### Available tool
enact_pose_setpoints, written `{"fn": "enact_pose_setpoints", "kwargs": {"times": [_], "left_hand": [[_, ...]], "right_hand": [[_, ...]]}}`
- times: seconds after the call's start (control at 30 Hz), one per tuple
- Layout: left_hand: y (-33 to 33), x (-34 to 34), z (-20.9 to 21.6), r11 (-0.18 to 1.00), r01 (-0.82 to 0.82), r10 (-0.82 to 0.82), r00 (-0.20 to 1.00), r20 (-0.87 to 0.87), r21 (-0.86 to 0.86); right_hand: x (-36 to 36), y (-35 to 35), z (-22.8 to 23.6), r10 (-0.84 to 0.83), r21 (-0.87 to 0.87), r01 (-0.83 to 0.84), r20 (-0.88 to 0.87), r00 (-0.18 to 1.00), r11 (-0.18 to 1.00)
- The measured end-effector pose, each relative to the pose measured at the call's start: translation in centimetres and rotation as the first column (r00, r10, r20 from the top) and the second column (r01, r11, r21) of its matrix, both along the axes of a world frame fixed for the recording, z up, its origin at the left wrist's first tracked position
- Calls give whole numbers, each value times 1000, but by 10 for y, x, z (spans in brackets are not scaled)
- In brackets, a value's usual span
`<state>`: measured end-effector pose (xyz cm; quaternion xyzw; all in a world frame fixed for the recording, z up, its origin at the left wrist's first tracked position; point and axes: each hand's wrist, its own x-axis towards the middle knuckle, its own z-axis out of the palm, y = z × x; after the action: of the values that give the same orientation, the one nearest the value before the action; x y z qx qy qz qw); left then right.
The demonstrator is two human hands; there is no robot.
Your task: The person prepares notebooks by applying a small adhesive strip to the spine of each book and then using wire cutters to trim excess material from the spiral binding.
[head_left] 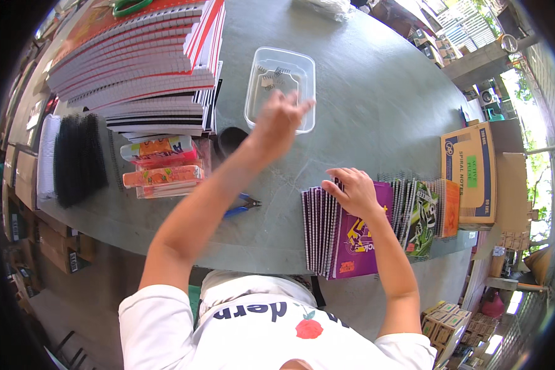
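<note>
Purple book [346, 248]: lies face up on a fanned stack of spiral books, at the near edge of the table [382, 92], under our right hand.
Right hand [353, 192]: we see thumb and fingers spread loosely over the book's top end; we make out no firm pinch.
Left hand [277, 126]: we have it over the near part of the tub, fingers partly bent and blurred; we cannot tell whether it holds anything.
Book handling: we judge it light and bendy, its glossy cover a little slippery, its wire spine easily crushed.
Book hold: we would take the cover and pages together at the edge away from the coils.
Tub [250, 89]: clear, lidless, probably light and slick; we would hold its rim.
Tub contents: we see short dark coil bits [282, 71] at the far end.
Carton [468, 172]: stands beyond the books at right, flap folded out; we cannot see inside.
</note>
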<state>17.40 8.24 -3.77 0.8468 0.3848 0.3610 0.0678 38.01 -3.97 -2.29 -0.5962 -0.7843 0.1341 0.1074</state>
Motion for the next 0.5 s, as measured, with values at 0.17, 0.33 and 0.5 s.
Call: {"fn": "enact_pose_setpoints", "kwargs": {"times": [0.17,0.33,0.5], "left_hand": [[-58,-49,6,877,115,-282,910,-305,-466],[-102,-86,-36,946,66,-274,682,-677,-316],[-107,-105,-38,932,193,-346,730,-590,-308]], "right_hand": [[3,-4,-6,-47,-75,46,-9,999,996],[5,-4,-1,-7,-46,7,8,1000,999],[15,-17,23,-110,118,120,-89,990,986]]}}
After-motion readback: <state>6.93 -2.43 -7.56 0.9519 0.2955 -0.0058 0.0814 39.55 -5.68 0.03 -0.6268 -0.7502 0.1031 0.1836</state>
